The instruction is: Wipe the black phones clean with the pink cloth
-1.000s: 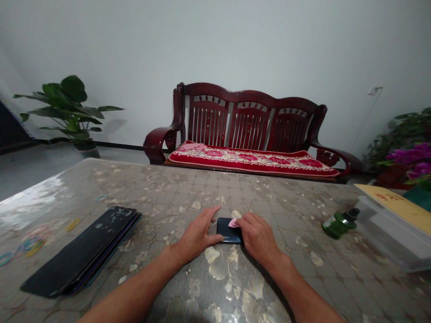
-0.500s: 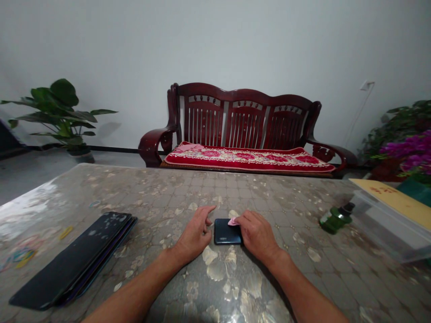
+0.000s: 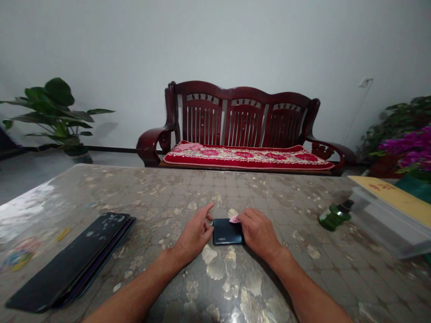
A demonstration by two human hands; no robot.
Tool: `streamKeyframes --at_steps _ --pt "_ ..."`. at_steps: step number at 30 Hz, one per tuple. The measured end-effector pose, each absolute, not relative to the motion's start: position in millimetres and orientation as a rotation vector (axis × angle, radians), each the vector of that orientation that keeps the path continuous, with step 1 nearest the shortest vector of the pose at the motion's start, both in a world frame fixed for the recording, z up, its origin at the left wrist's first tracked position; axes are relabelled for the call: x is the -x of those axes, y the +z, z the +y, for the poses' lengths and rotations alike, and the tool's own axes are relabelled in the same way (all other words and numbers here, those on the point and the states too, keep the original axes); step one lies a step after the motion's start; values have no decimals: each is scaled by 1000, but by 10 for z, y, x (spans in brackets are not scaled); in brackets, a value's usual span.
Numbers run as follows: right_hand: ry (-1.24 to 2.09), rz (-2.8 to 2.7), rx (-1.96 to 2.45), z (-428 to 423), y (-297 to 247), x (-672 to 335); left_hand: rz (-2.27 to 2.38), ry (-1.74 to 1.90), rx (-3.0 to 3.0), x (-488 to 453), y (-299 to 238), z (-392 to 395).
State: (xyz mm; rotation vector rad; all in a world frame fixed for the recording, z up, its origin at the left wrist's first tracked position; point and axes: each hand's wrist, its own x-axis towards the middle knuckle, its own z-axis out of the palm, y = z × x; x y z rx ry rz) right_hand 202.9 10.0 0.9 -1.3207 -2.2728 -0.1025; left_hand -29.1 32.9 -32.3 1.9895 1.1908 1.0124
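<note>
A dark phone marked "oppo" lies flat on the patterned table, back side up. My right hand is closed on a small pink cloth, most of it hidden under my fingers, and presses it on the phone's upper right part. At the phone's left edge rests my left hand, with the index finger stretched forward and the thumb at the phone's side. Its fingers are apart and nothing is held in them.
To the left lies a stack of dark phones or panels, beside coloured rubber bands. A green bottle stands at right, next to a clear plastic box with a yellow envelope on top. Beyond the table is a wooden bench.
My left thumb has come closer to the phone's left edge. The right hand with the pink cloth has barely shifted on the phone. The view has turned very slightly.
</note>
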Motion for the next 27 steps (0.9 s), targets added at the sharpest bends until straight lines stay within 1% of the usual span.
streamKeyframes --at_steps 6,23,27 --pt "-50 -2335 1227 53 11 -1977 1224 962 -1973 267 -260 294" --pt "-73 -2292 1334 42 37 -1960 1217 942 -2091 280 -280 273" --pt "-48 -2391 1222 21 55 -1955 1210 949 -2043 276 -264 270"
